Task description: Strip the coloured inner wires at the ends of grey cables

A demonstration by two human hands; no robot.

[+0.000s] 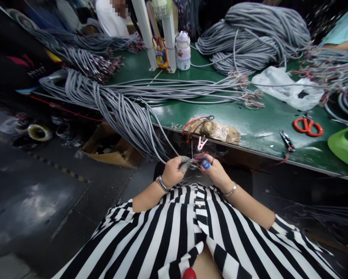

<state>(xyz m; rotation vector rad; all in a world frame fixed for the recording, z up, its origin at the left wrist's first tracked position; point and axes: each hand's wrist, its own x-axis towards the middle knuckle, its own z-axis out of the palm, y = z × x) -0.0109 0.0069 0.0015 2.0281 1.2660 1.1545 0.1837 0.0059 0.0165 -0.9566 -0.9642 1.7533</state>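
In the head view my left hand (pixel 173 171) is closed round a grey cable (pixel 162 158) just off the table's front edge. Grey wrapping covers a finger or two of it. My right hand (pixel 216 170), with a blue cover on its thumb, pinches thin coloured wires (pixel 201 156) at the cable's end. Both hands are close together over my lap. From the left, a thick bundle of grey cables (pixel 118 110) hangs over the edge towards my left hand. A pink clip (pixel 202 143) is just beyond my fingers.
On the green table (pixel 168 114) lie orange-handled scissors (pixel 307 126), small cutters (pixel 286 140), a taped block (pixel 217 131), a plastic bag (pixel 290 87) and a green basket (pixel 347 145). Large cable coils (pixel 255 38) and a bottle (pixel 183 51) stand behind. A cardboard box (pixel 110 149) is below left.
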